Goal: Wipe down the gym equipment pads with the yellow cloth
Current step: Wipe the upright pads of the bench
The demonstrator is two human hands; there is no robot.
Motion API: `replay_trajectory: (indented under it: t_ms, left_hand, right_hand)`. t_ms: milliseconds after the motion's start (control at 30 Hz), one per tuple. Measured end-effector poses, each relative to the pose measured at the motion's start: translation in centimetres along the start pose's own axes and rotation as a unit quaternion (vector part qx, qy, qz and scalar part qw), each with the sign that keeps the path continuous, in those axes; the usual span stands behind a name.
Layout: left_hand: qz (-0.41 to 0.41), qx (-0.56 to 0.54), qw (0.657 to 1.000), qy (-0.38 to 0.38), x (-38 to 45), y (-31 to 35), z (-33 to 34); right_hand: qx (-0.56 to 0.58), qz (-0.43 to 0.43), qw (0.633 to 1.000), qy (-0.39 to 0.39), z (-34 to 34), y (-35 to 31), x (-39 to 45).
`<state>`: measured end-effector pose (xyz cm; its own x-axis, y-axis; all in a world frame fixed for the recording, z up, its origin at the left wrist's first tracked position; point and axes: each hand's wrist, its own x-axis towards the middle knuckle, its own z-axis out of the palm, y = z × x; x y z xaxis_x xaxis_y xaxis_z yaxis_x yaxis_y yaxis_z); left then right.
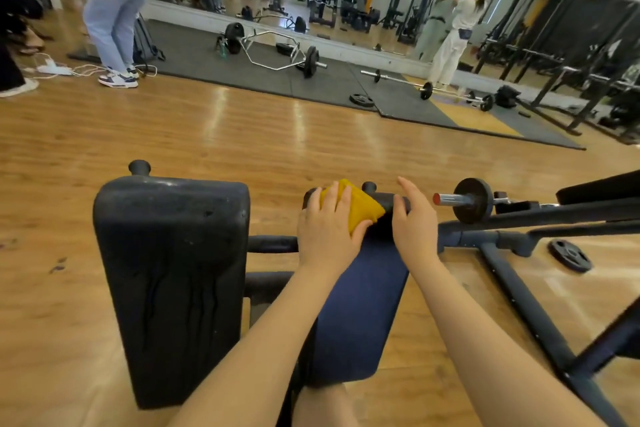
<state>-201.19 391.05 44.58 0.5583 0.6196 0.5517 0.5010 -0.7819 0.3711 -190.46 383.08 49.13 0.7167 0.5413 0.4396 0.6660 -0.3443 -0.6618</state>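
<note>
head | yellow cloth point(356, 206) folded, mustard | left hand point(327, 234) fingers grip it | right hand point(414, 222) fingers straight on pad point(360, 305)

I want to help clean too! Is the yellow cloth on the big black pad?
No, the left hand presses the yellow cloth on the far end of the blue pad, beside the big black pad.

Yellow cloth point(360, 206) under left hand point(327, 230)
</note>
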Motion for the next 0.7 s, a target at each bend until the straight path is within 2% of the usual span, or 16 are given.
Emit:
replay_trajectory:
  t_ms: [67,167,267,367,500,633,700]
  left_hand:
    - [-0.035,-0.083,0.996,0.021,-0.7,-0.2,0.2]
    - [-0.107,-0.218,0.97,0.03,-2.4,-0.7,0.0]
    - [-0.13,-0.293,0.947,0.009,-4.6,-1.3,-0.1]
    - [-0.162,-0.312,0.936,-0.008,-5.0,-1.5,-0.3]
    - [-0.223,-0.329,0.918,0.006,-3.1,-0.1,-1.3]
    - [-0.236,-0.254,0.938,-0.011,-0.1,0.8,-1.4]
    - [-0.225,-0.264,0.938,-0.002,-0.2,0.6,-1.1]
  right_hand:
    - [-0.006,-0.019,1.0,-0.02,0.8,-0.7,0.2]
    - [-0.1,-0.12,0.986,-0.054,2.9,-1.2,-0.4]
    - [-0.171,-0.182,0.968,0.008,4.0,-0.5,-0.7]
    - [-0.181,-0.195,0.963,0.035,4.2,-0.1,-0.8]
    - [-0.176,-0.2,0.963,0.049,4.5,0.1,-0.7]
    - [-0.163,-0.194,0.966,0.055,4.5,0.4,-0.7]
    - [-0.163,-0.194,0.966,0.058,4.5,0.5,-0.7]
